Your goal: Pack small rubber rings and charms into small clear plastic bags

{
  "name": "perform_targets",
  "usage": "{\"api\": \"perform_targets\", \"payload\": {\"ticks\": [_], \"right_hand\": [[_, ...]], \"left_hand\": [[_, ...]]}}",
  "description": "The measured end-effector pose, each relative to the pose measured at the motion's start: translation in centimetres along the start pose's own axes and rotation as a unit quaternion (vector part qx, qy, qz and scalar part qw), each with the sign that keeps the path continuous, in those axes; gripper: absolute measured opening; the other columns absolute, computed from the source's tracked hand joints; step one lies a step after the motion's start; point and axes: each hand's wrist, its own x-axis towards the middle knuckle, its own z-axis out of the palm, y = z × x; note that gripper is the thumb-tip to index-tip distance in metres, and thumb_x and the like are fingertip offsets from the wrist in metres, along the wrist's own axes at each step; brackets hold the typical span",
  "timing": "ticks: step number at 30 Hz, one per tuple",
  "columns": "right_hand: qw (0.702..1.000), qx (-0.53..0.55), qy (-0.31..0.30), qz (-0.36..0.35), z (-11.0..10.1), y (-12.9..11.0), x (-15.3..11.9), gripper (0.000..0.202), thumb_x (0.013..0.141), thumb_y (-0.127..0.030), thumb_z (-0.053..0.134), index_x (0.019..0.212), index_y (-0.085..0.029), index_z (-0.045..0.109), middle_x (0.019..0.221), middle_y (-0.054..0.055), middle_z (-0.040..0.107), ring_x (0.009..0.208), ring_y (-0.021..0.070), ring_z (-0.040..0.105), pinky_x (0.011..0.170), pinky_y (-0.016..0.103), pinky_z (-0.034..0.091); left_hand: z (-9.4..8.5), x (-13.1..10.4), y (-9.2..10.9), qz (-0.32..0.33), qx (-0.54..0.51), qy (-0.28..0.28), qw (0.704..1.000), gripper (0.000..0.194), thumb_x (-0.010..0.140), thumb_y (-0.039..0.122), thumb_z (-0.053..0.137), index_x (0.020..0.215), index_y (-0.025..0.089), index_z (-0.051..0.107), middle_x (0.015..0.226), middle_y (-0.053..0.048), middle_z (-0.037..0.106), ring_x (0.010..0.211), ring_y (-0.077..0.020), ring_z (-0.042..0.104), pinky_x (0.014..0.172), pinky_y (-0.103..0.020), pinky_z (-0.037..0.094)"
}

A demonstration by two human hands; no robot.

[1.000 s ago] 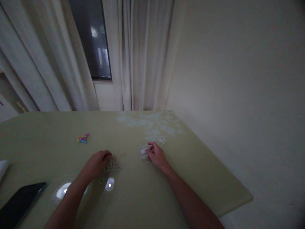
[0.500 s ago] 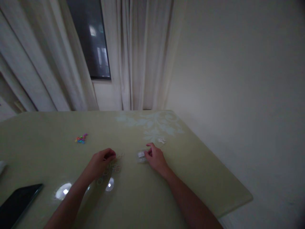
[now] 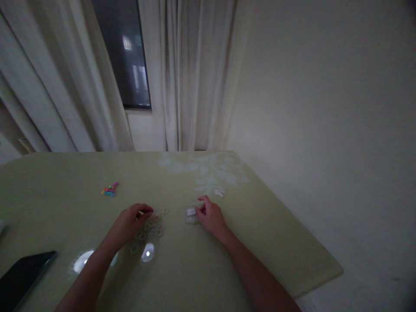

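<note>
My left hand (image 3: pixel 134 219) hovers at the upper left of a loose pile of small pale rings (image 3: pixel 152 227), its thumb and fingers closed in a pinch. Whatever lies between those fingertips, if anything, is hidden or too small to name. To the right, my right hand (image 3: pixel 212 217) grips the right side of a small clear plastic packet (image 3: pixel 191 219) with a white label, its index finger stretched out beyond. The packet rests on the table. Just past my right hand lies a little white piece in clear plastic (image 3: pixel 219 193).
Small multicoloured pieces (image 3: pixel 110 190) are heaped on the left of the glossy greenish table (image 3: pixel 201 273). A dark tablet-like device (image 3: pixel 24 277) lies at the near left. A white object (image 3: pixel 1 225) is cut off by the left edge. Curtains (image 3: pixel 191 78) and a wall border the table.
My left hand has shifted slightly left, and more of the ring pile shows beside it. My right hand stays on the clear packet, almost unmoved.
</note>
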Motion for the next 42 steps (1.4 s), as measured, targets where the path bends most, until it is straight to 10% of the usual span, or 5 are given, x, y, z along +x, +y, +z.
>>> {"api": "perform_targets", "payload": {"ticks": [18,31,42], "right_hand": [[0.999,0.009,-0.026,-0.021,-0.2,-0.4,-0.2,0.038,0.092,-0.023,0.066,0.129,-0.017,0.063,0.082,0.003,0.072,0.076,0.0192,0.066,0.072,0.028,0.042],[0.996,0.068,-0.052,-0.024,0.0,-0.4,-0.3,0.039,0.091,-0.022,0.068,0.13,-0.02,0.062,0.079,-0.001,0.067,0.071,0.0154,0.061,0.069,0.025,0.042],[0.999,0.034,-0.023,-0.015,0.2,-0.3,-0.3,0.038,0.091,-0.019,0.066,0.129,-0.017,0.062,0.08,0.002,0.069,0.074,0.0183,0.063,0.071,0.027,0.043]], "left_hand": [[3.8,-0.7,1.7,0.067,0.149,-0.041,0.986,0.027,0.098,0.028,0.041,0.091,0.02,0.065,0.1,-0.011,0.068,0.098,-0.0258,0.064,0.088,-0.035,0.047],[0.2,-0.7,1.1,0.031,0.032,-0.132,0.99,0.022,0.08,0.038,0.06,0.082,0.024,0.076,0.09,-0.006,0.073,0.08,-0.0229,0.066,0.076,-0.032,0.05],[2.0,-1.0,2.3,0.034,0.078,-0.132,0.988,0.017,0.084,0.033,0.055,0.081,0.021,0.067,0.084,-0.007,0.072,0.08,-0.0231,0.067,0.072,-0.03,0.046]]}}
